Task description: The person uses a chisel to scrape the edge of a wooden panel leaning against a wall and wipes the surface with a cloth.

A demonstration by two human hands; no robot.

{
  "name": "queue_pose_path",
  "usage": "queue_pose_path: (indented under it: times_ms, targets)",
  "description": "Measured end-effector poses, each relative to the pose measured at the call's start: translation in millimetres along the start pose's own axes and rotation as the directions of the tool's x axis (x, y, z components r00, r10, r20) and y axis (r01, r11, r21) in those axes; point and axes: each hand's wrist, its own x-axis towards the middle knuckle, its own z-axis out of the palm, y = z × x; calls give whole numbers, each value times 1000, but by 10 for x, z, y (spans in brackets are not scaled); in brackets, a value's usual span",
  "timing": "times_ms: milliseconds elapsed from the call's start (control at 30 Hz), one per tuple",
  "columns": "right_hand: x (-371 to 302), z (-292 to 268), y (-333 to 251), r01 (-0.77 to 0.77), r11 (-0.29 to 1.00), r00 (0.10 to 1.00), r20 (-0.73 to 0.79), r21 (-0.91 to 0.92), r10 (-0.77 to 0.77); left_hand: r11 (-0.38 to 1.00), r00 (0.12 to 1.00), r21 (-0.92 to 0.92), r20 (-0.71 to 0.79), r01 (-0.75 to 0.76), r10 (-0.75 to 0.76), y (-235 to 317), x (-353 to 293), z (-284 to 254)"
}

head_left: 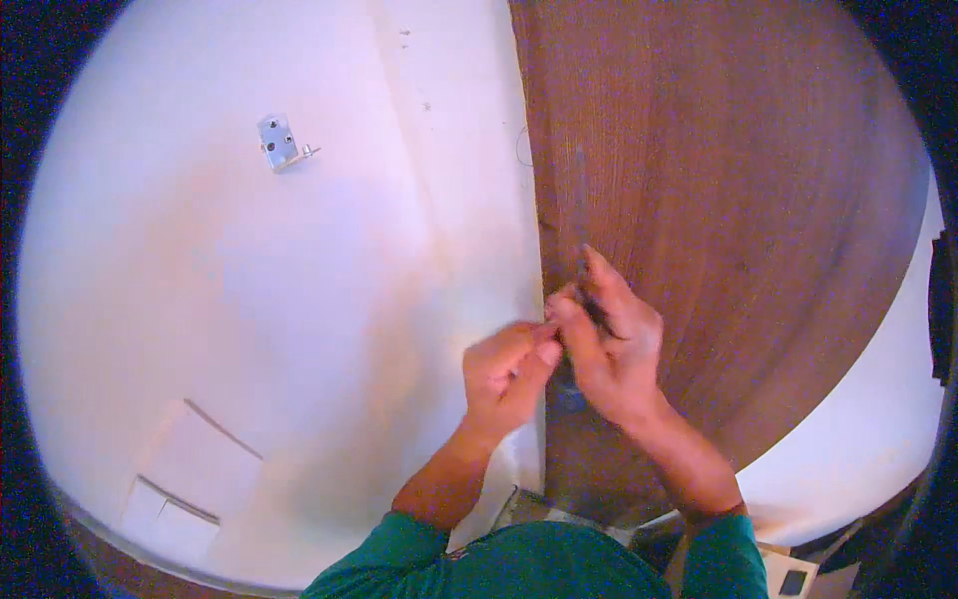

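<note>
My left hand (pixel 504 369) and my right hand (pixel 614 349) meet in front of me, near the edge where the white wall borders the brown wood-grain panel (pixel 718 200). The right one is closed around a slim tool with a long thin grey shaft (pixel 581 190) pointing upward, which looks like a screwdriver; its dark grip is mostly hidden by the fingers. Thumb and finger of the left are pinched together at the right fingertips. Whatever they hold is too small and blurred to name.
To the left, a small metal bracket (pixel 279 145) with holes and a protruding pin is on the white wall (pixel 230 260). White switch plates (pixel 178 509) are at the lower left. A pale box (pixel 790 571) is at the lower right. Small marks dot the wall near the panel.
</note>
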Motion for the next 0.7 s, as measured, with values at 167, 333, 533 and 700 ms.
queue_pose_path:
  times_ms: [167,333,533,700]
  targets:
    - [-278,-497,-38,-188,974,981,76,123,180,984,923,-28,-344,176,-175,203,1113,-107]
    - [-524,-756,118,-361,915,932,97,177,349,958,958,-204,-161,201,-236,194,2083,-226]
    - [-780,-1000,217,-553,788,832,124,270,541,936,942,-110,14,334,-335,245,2294,-345]
    - [-892,-1018,317,-593,742,803,162,312,574,899,923,-215,153,381,-354,169,2354,-453]
